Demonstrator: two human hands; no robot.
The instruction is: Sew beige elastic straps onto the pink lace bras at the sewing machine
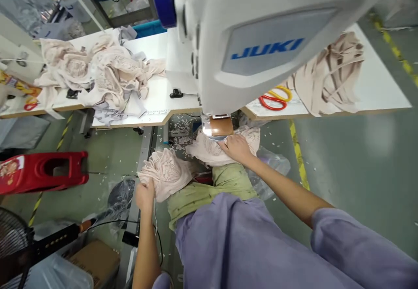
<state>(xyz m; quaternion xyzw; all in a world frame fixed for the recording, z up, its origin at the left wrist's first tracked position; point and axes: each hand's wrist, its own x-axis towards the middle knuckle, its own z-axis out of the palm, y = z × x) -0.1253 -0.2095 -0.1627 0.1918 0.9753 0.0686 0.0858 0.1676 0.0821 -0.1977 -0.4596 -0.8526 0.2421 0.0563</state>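
A pale beige lace bra (168, 173) stretches across my lap, one cup to the left and the other part under the head of a white JUKI sewing machine (209, 75). My left hand (146, 194) is closed on the outer edge of the left cup. Just below the machine's orange-brown guard (221, 126), my right hand (237, 148) grips the bra's right part, its fingers close to the stitching spot. The needle itself is hidden behind the guard.
Heaped beige garments (114, 69) cover the left table. On the right table, red-and-yellow scissors (276, 98) lie beside beige fabric strips (336, 75). A red stool (42, 172) and a fan (15, 241) stand to the left. Fabric scraps litter the machine base.
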